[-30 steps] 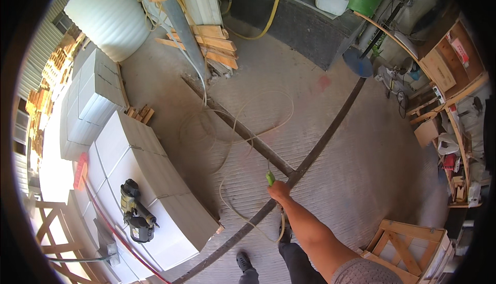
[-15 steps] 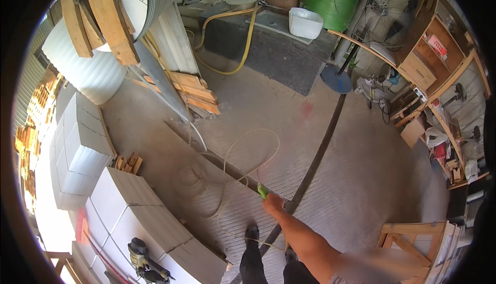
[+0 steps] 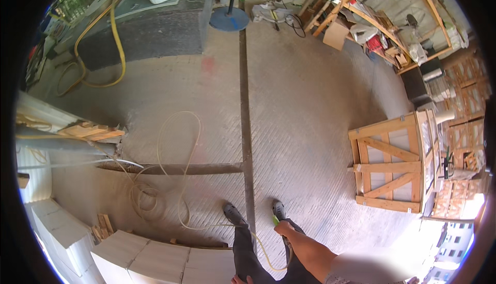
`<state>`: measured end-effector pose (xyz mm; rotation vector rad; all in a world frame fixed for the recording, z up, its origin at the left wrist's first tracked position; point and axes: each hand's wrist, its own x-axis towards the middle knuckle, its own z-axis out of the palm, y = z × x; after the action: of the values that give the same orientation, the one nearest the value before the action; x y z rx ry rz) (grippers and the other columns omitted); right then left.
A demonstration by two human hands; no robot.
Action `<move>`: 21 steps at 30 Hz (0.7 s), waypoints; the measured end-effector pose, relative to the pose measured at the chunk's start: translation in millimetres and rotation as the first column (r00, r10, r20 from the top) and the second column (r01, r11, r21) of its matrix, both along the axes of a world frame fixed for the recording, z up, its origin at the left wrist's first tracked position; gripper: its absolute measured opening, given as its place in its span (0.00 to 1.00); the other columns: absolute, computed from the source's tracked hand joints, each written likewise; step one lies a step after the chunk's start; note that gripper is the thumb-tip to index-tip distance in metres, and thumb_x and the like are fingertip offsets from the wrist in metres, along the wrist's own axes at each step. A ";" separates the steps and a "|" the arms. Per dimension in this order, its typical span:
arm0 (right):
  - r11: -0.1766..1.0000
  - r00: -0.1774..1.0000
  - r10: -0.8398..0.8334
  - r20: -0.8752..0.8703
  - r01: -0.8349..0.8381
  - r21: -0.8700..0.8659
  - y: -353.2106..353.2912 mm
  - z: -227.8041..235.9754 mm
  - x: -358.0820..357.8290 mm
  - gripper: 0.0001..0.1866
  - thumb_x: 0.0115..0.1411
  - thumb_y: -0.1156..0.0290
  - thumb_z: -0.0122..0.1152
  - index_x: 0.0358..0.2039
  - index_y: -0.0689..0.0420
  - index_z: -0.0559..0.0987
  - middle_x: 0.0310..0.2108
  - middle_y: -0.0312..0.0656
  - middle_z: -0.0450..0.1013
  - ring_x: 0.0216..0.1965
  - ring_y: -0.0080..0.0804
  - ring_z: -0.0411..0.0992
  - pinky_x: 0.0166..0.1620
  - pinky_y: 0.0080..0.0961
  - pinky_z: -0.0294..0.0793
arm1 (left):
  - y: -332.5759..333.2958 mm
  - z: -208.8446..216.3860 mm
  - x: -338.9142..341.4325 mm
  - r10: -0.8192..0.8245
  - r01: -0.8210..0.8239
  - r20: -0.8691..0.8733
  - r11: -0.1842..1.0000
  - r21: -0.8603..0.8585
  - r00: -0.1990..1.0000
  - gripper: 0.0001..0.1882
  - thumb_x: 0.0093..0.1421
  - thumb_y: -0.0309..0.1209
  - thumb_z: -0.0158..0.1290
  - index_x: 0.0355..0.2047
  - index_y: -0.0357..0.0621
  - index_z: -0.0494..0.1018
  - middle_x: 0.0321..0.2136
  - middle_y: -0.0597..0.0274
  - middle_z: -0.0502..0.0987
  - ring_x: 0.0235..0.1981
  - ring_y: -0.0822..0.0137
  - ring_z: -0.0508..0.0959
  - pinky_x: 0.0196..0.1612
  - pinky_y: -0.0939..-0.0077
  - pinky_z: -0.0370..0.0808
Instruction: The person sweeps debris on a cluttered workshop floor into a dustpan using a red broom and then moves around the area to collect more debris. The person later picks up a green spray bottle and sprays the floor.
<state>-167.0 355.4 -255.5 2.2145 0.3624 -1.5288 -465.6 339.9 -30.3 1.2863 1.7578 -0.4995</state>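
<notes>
In front of my right leg, my right hand [image 3: 283,228] is closed around a small green air blow gun [image 3: 276,220], most of it hidden by my fingers. A pale thin hose [image 3: 268,257] hangs from that hand in a loop. It runs left past my shoes and lies in loose coils [image 3: 146,201] on the concrete floor. At the lower edge, by my left thigh, only the fingers of my left hand [image 3: 242,279] show. They look apart, and I see nothing in them.
White boxes [image 3: 163,258] stand in a row at lower left. A wooden crate [image 3: 387,164] is on the right. Dark floor channels [image 3: 246,108] meet ahead of my feet. Farther off are a blue round base [image 3: 228,19], a yellow hose [image 3: 118,46] and cluttered wooden shelving [image 3: 382,18].
My view has swung right, bringing the whole crate in. My right arm has come down closer to my leg with the blow gun. Fingers of my left hand now show.
</notes>
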 end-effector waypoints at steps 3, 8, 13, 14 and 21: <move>0.993 0.982 -0.114 0.147 0.109 0.041 -27.5 24.8 -0.4 0.18 0.49 0.61 0.55 0.36 0.58 0.81 0.40 0.50 0.76 0.44 0.46 0.74 0.44 0.39 0.73 | 6.5 -1.7 1.8 -0.078 0.078 -0.013 0.997 0.004 0.997 0.31 0.60 0.48 0.47 0.53 0.33 0.62 0.47 0.36 0.69 0.48 0.40 0.70 0.51 0.54 0.68; 0.964 0.983 -0.100 0.154 0.057 0.258 7.4 -18.2 46.6 0.18 0.51 0.62 0.52 0.39 0.57 0.79 0.41 0.52 0.75 0.47 0.48 0.73 0.47 0.42 0.71 | 10.8 -5.8 17.6 -0.216 0.217 -0.032 0.975 0.048 0.976 0.30 0.60 0.46 0.47 0.53 0.32 0.61 0.46 0.36 0.69 0.48 0.40 0.69 0.51 0.54 0.68; 0.898 0.990 -0.011 0.140 -0.052 0.438 141.1 -37.4 89.9 0.16 0.52 0.65 0.52 0.40 0.57 0.79 0.41 0.51 0.76 0.46 0.48 0.74 0.48 0.42 0.70 | -3.9 -7.3 39.3 -0.286 0.292 -0.104 0.955 0.049 0.953 0.29 0.61 0.45 0.47 0.53 0.33 0.61 0.48 0.38 0.68 0.49 0.41 0.68 0.53 0.53 0.66; 0.877 0.989 -0.033 0.146 -0.041 0.479 164.6 -37.0 101.3 0.16 0.52 0.65 0.52 0.39 0.57 0.79 0.40 0.51 0.76 0.46 0.47 0.74 0.48 0.42 0.70 | -6.5 -4.8 46.4 -0.283 0.289 -0.117 0.956 0.040 0.952 0.29 0.61 0.45 0.47 0.53 0.33 0.61 0.48 0.38 0.68 0.50 0.42 0.68 0.53 0.53 0.65; 0.802 0.979 -0.095 0.181 -0.032 0.596 220.6 -13.2 181.8 0.15 0.54 0.68 0.50 0.39 0.58 0.79 0.39 0.49 0.76 0.45 0.45 0.74 0.48 0.37 0.71 | -20.4 10.3 105.3 -0.219 0.219 -0.146 0.976 -0.015 0.965 0.30 0.61 0.47 0.46 0.54 0.34 0.61 0.49 0.39 0.67 0.50 0.43 0.67 0.54 0.53 0.64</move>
<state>14.8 576.1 -268.8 2.8391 0.8459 -1.2988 -360.2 319.5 -20.0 1.4860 1.7428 -0.7351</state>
